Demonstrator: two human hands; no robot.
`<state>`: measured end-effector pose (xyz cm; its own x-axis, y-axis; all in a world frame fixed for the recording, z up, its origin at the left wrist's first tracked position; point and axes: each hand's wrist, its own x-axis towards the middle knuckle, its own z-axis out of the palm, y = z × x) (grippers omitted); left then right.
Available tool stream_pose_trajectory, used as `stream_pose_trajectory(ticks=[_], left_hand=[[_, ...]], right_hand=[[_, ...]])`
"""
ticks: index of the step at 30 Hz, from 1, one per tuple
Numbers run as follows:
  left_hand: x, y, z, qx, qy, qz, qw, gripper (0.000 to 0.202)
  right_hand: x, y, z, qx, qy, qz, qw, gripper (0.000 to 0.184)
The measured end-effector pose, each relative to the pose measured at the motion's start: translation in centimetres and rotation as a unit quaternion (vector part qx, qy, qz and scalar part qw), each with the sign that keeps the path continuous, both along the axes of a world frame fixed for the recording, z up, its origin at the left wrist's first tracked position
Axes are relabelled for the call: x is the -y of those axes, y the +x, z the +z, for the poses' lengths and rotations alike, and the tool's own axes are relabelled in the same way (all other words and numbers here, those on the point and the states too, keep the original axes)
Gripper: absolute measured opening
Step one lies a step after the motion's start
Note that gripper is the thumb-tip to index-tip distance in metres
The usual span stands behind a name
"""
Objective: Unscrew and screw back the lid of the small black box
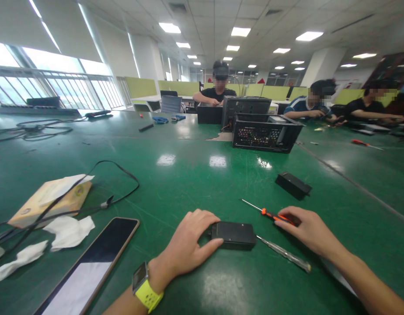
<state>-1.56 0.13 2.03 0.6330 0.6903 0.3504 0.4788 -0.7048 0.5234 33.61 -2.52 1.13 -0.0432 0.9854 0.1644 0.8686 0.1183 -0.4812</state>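
My left hand (189, 243) rests on the green table (189, 175) with its fingers curled round the left end of a small black box (235, 235). A yellow-strapped watch sits on that wrist. My right hand (307, 229) lies over the handle of an orange and black screwdriver (266, 212), fingers closed on it, its thin shaft pointing up and left. A second screwdriver with a clear handle (285, 254) lies on the table between the box and my right hand.
A phone (90, 262) lies at the near left beside crumpled tissues (69, 232), a tan pad (51, 201) and a black cable (120, 175). Another small black box (293, 184) lies ahead right. An open computer case (264, 133) stands mid-table. Three people sit at the far side.
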Motion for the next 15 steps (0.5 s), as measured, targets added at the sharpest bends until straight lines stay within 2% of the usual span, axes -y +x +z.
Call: stream_pose_trajectory(ticks=[3,6,9,10,12,15], left_hand=[[0.0,0.0,-0.1,-0.004,0.008,0.002,1.0,0.029],[0.0,0.0,-0.1,-0.004,0.012,0.002,1.0,0.029],[0.0,-0.1,-0.1,-0.006,0.014,0.002,1.0,0.03],[0.0,-0.1,-0.1,-0.006,0.015,0.002,1.0,0.03],[0.0,-0.1,-0.1,-0.006,0.016,0.001,1.0,0.03],[0.0,-0.1,-0.1,-0.011,0.016,0.002,1.0,0.029]], right_hand=[[1.0,-0.6,1.5,0.015,0.001,0.019,1.0,0.035],[2.5,-1.9,2.9,0.045,-0.097,0.099,0.989,0.025],[3.6,-2.6,3.0,0.058,-0.181,0.143,0.971,0.007],[3.8,-2.5,3.1,0.055,-0.192,0.145,0.969,0.003],[3.9,-1.7,3.4,0.036,-0.2,0.146,0.968,0.01],[3.9,-0.5,4.4,-0.01,-0.199,0.156,0.967,0.01]])
